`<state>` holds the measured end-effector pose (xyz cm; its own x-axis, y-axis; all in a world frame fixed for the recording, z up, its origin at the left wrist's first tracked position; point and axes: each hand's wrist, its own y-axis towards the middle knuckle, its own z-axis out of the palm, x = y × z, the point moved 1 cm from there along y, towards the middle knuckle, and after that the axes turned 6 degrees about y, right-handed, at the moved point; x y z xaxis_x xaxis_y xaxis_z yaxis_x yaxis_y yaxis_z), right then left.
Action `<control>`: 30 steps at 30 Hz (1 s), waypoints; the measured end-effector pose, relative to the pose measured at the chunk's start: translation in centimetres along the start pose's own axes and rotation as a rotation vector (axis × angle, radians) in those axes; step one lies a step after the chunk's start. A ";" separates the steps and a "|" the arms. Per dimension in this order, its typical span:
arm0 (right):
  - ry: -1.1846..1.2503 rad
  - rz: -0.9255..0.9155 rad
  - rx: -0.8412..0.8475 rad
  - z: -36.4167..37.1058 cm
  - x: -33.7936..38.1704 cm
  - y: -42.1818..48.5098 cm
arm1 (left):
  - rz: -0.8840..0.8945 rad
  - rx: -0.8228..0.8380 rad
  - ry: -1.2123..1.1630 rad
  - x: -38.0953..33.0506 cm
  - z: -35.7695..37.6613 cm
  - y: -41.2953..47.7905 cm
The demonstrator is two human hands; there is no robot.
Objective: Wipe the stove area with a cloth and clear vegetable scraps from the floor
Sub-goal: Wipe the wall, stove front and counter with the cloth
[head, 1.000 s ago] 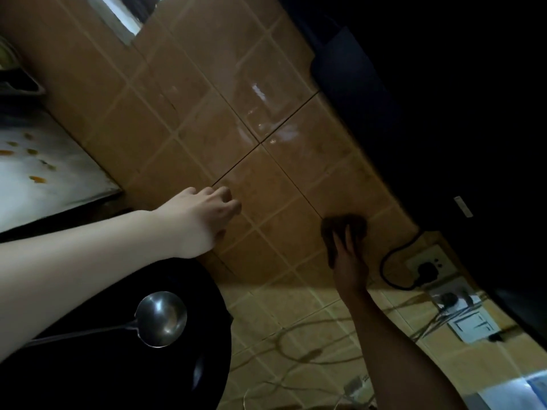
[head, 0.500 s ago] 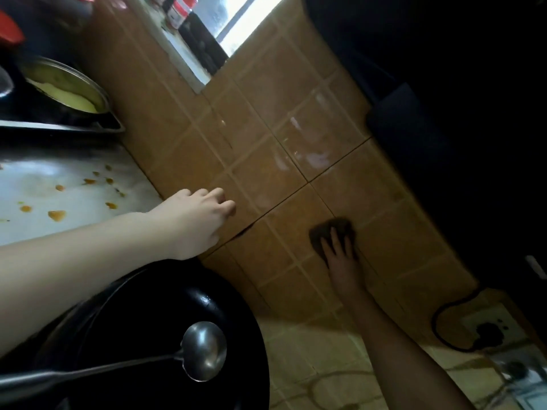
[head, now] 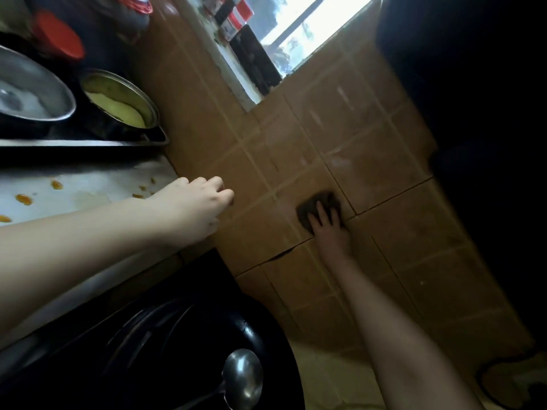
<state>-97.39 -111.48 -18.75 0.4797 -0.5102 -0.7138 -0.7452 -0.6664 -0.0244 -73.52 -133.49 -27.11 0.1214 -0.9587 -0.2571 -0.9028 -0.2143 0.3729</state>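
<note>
Leaning in over the stove side now, looking down along both forearms. Pressing a dark cloth flat against the brown tiled wall with the right hand — straight, spread fingers laid on top of it, not wrapped round it, just pushing it onto the tile. Right at a crossing of grout lines, below the window and well to the right of the counter. Bracing on the same wall with the left hand, further left, just past the corner of the white countertop; curled-in fingers there, knuckles forward, gripping nothing visible. Well apart from the cloth, with bare tile in between. Down on the countertop, orange splatters dotted across the pale surface, clear of both hands. Behind its far edge, a steel pot with something yellow inside, just beside a bigger steel bowl. Further back, a red lid, blurred. Up on the window sill, red-capped jars in a row. Under the left forearm — a black wok with a steel ladle lying in it, hollow side up
</note>
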 end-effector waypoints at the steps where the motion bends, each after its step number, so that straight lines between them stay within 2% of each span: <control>1: 0.002 -0.006 -0.007 -0.7 0.7 1.2 | 0.000 0.014 0.013 0.8 -0.1 0.1; 9: 0.055 -0.002 -0.033 -4.5 5.7 7.8 | -0.037 0.048 0.049 6.0 -0.8 0.4; 14: 0.093 -0.012 -0.020 -4.6 7.3 8.8 | -0.051 0.076 0.008 7.1 0.0 0.5; 22: 0.024 -0.097 0.122 1.0 6.2 3.4 | -0.016 0.126 -0.003 4.0 1.0 0.2; 30: -0.032 -0.102 0.210 6.9 1.8 -4.8 | 0.013 0.085 0.021 -0.5 1.3 -0.3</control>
<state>-96.16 -105.46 -24.80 0.5451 -0.4260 -0.7220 -0.7751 -0.5843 -0.2404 -73.88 -132.72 -28.30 0.1169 -0.9653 -0.2336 -0.9359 -0.1858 0.2992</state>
